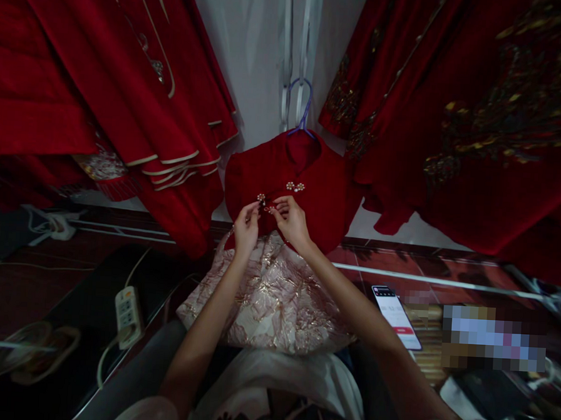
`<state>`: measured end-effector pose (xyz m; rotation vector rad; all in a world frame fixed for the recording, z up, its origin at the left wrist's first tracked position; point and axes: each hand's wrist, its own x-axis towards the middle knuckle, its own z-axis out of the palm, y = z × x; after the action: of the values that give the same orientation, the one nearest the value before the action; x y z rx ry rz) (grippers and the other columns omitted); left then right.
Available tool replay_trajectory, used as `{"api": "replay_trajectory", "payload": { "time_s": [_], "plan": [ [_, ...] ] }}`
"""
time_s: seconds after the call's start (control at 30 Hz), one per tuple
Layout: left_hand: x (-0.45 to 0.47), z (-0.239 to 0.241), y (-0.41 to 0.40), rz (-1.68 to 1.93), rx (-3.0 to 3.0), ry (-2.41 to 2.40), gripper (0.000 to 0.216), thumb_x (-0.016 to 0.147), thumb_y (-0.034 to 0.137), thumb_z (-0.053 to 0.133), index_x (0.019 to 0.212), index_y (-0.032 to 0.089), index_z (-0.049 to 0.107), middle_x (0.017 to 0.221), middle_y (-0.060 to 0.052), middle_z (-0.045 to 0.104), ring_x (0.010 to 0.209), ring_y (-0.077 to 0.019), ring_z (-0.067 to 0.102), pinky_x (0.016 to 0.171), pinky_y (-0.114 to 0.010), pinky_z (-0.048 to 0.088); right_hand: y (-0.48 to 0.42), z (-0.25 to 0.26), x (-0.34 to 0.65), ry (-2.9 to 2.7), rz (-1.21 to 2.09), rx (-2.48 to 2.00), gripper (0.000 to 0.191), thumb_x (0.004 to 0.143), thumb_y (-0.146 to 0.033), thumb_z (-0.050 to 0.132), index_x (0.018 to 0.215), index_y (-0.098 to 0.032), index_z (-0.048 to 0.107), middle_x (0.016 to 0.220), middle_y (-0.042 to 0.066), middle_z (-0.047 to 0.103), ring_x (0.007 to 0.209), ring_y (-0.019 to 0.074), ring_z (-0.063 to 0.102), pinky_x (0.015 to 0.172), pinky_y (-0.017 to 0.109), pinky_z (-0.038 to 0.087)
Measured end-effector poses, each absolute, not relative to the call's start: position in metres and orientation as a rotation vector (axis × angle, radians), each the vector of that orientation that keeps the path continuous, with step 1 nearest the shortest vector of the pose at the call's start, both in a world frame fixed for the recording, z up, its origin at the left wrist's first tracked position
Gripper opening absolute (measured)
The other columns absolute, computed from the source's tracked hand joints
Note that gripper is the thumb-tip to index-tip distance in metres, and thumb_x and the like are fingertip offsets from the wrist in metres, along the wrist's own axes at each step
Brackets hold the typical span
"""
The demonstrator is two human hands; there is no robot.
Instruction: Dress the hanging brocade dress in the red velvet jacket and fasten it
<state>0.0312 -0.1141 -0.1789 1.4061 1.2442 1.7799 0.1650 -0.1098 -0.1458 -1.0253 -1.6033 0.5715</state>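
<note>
A dark red garment (pixel 328 206) hangs in front of me on a purple hanger (pixel 308 108). Below its red top is a pale pink, gold-patterned skirt part (pixel 276 297). At its front, a jewelled fastener (pixel 295 187) with two flower-like halves lies joined. Just beneath, my left hand (pixel 247 230) pinches at a flower-shaped fastener half (pixel 261 198). Close beside it, my right hand (pixel 289 222) has thumb and forefinger closed on the other fastener half (pixel 272 209), whose small loop points left. The two halves are apart.
Red garments (pixel 140 102) hang at left, and more with gold beading (pixel 453 137) at right. A power strip (pixel 128 317) and a plastic container (pixel 17 350) sit at lower left. A lit phone (pixel 396 317) lies at right on a slatted surface (pixel 426 343).
</note>
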Motion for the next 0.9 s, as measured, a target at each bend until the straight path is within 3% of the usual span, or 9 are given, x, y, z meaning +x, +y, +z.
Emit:
{"api": "replay_trajectory", "payload": {
  "time_s": [0.2, 0.4, 0.7, 0.9],
  "plan": [
    [0.036, -0.175, -0.107, 1.597, 1.816, 1.418, 0.038, 0.085, 0.014, 0.048, 0.123, 0.018, 0.054, 0.125, -0.012, 0.061, 0.105, -0.0198, 0.062, 0.099, -0.040, 0.047, -0.098, -0.150, 0.167, -1.646, 0.498, -1.027, 0.015, 0.082, -0.015, 0.053, 0.096, -0.018, 0.053, 0.096, 0.006, 0.063, 0.079, 0.0135, 0.060, 0.076, 0.029, 0.052],
    [0.043, -0.178, -0.091, 1.668, 1.782, 1.400, 0.029, 0.082, 0.011, 0.049, 0.110, 0.017, 0.057, 0.113, -0.010, 0.063, 0.098, -0.0178, 0.062, 0.096, -0.038, 0.049, -0.094, -0.153, 0.166, -1.637, 0.476, -0.987, 0.013, 0.083, -0.014, 0.052, 0.095, -0.018, 0.053, 0.095, 0.006, 0.062, 0.081, 0.0139, 0.060, 0.078, 0.029, 0.052],
    [0.038, -0.171, -0.085, 1.769, 1.444, 1.286, 0.022, 0.080, 0.026, 0.061, 0.097, 0.012, 0.066, 0.097, -0.012, 0.071, 0.086, -0.0172, 0.068, 0.085, -0.034, 0.054, -0.081, -0.152, 0.153, -1.596, 0.464, -0.950, 0.009, 0.086, -0.018, 0.051, 0.094, -0.019, 0.054, 0.094, 0.006, 0.061, 0.085, 0.0153, 0.060, 0.077, 0.029, 0.053],
    [0.026, -0.168, -0.086, 1.723, 1.473, 1.284, 0.027, 0.075, 0.028, 0.066, 0.097, 0.012, 0.071, 0.097, -0.011, 0.073, 0.082, -0.0179, 0.070, 0.083, -0.034, 0.055, -0.077, -0.155, 0.150, -1.617, 0.433, -0.931, 0.009, 0.087, -0.021, 0.052, 0.095, -0.018, 0.054, 0.094, 0.006, 0.060, 0.081, 0.0139, 0.059, 0.076, 0.028, 0.052]
  ]
}}
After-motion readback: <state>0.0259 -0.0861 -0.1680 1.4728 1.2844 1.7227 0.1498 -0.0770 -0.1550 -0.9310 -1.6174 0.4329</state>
